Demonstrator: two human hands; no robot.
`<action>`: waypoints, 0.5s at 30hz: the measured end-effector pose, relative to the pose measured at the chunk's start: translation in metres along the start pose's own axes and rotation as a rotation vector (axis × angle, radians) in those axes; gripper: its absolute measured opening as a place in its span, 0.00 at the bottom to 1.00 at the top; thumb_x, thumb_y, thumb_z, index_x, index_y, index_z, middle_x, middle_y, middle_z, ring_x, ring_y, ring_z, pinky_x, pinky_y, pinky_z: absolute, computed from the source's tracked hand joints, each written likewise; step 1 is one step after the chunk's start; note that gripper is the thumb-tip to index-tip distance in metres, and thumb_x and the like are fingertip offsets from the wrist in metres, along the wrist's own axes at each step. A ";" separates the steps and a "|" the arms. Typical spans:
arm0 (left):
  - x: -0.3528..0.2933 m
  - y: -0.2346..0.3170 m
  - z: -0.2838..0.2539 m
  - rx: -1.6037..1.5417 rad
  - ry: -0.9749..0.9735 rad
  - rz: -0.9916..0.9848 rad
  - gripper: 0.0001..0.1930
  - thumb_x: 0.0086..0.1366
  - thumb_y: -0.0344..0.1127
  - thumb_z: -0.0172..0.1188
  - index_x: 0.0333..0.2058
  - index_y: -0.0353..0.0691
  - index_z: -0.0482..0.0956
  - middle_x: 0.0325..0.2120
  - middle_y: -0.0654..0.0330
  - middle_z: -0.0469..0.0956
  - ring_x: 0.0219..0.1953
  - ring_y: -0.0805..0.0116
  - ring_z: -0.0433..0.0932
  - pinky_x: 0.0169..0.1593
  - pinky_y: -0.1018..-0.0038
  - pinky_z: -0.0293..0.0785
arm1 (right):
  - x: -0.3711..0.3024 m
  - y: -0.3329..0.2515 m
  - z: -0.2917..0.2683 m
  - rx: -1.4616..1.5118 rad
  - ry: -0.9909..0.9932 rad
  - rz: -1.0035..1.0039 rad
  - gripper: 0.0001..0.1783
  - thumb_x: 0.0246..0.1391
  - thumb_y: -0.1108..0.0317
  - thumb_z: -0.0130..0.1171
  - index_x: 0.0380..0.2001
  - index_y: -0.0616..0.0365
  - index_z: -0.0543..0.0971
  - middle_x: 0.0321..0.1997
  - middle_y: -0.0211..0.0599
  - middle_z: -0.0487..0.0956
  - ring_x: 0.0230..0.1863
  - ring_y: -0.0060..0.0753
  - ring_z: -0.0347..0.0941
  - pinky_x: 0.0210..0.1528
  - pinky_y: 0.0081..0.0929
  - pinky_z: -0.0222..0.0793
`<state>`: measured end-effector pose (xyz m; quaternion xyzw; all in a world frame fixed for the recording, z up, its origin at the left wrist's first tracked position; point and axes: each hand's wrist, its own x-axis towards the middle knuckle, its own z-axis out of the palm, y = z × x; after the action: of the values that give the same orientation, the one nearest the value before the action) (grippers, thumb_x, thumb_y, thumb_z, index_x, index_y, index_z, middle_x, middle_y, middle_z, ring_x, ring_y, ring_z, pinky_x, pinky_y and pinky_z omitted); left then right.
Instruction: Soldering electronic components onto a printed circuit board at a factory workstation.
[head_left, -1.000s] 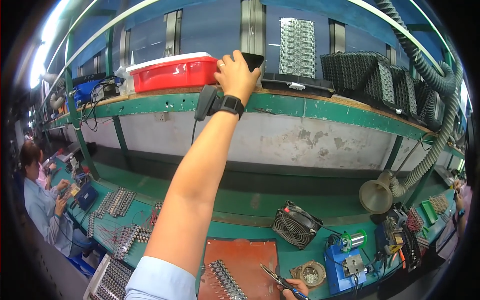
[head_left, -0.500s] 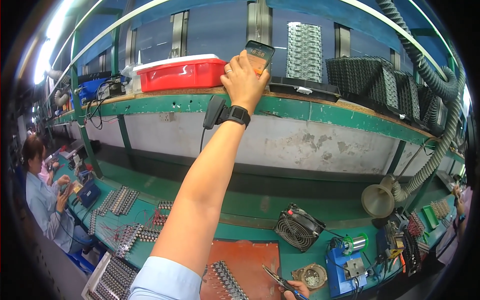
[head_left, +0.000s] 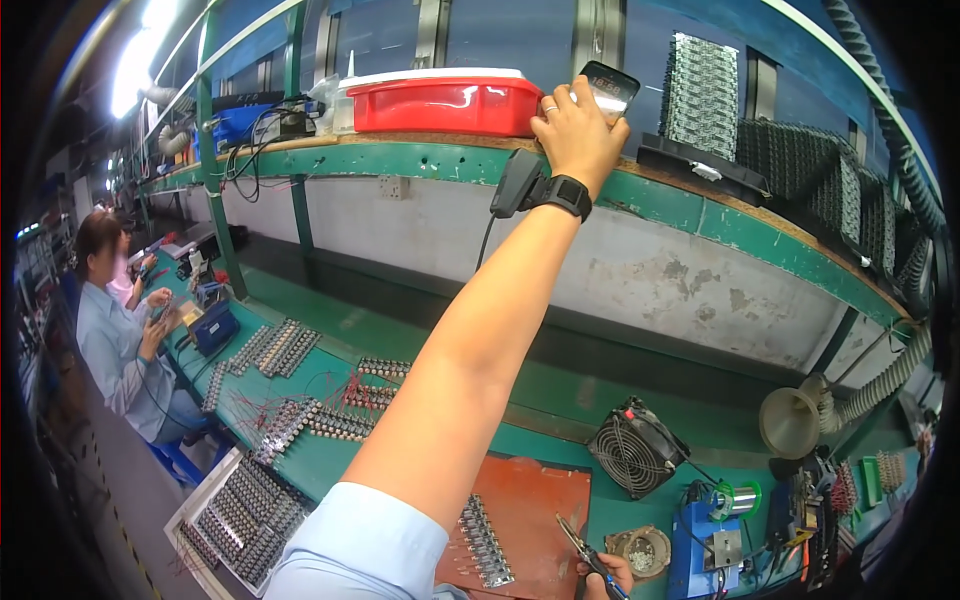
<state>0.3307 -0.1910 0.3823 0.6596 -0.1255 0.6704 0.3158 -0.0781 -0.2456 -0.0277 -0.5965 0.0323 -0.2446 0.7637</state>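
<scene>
My left arm stretches up to the raised shelf. There my left hand (head_left: pixel 582 135), with a ring and a black wrist strap, has its fingers and thumb closed around the lower part of a smartphone (head_left: pixel 618 88). The phone is tilted, with its screen toward me; part of it is behind the fingers. Low in the view, my right hand (head_left: pixel 617 573) is closed on slim-jawed pliers (head_left: pixel 579 543) with black and blue handles. Their jaws point up over a reddish-brown board (head_left: pixel 540 490). On that board lies a strip of small metal parts (head_left: pixel 486 545).
Left of the phone stands a red bin (head_left: pixel 445 105); black trays (head_left: pixel 800 160) are at the right. Below are a fan (head_left: pixel 636 450), a round dish (head_left: pixel 640 552), a blue machine (head_left: pixel 700 550) and an extraction funnel (head_left: pixel 788 420). A co-worker (head_left: pixel 120 330) sits at the left.
The view has swung left, so the scene sits farther right. My left hand stays at the phone, whose orange screen area now looks pale. The pliers remain in my right hand.
</scene>
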 end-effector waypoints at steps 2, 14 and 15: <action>-0.001 -0.002 -0.001 0.011 -0.007 -0.006 0.36 0.47 0.51 0.66 0.52 0.39 0.66 0.43 0.53 0.71 0.48 0.55 0.69 0.44 0.57 0.65 | 0.000 0.003 0.000 0.000 0.010 -0.006 0.16 0.58 0.70 0.56 0.47 0.65 0.71 0.44 0.38 0.77 0.45 0.28 0.71 0.52 0.27 0.64; -0.002 -0.011 0.015 -0.016 -0.044 -0.153 0.36 0.42 0.46 0.69 0.49 0.39 0.65 0.45 0.53 0.68 0.54 0.55 0.65 0.53 0.56 0.59 | 0.019 0.047 0.002 -0.032 -0.139 -0.019 0.17 0.59 0.65 0.55 0.47 0.65 0.71 0.42 0.38 0.76 0.41 0.28 0.70 0.49 0.27 0.64; 0.000 -0.003 0.016 -0.069 -0.072 -0.180 0.36 0.42 0.46 0.69 0.49 0.39 0.64 0.45 0.53 0.67 0.54 0.55 0.64 0.54 0.57 0.58 | 0.020 0.050 -0.004 -0.046 -0.136 -0.032 0.17 0.59 0.65 0.56 0.47 0.65 0.71 0.42 0.38 0.76 0.41 0.28 0.70 0.49 0.27 0.65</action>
<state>0.3455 -0.1980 0.3834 0.6806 -0.1000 0.6105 0.3926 -0.0450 -0.2493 -0.0699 -0.6295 -0.0237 -0.2148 0.7464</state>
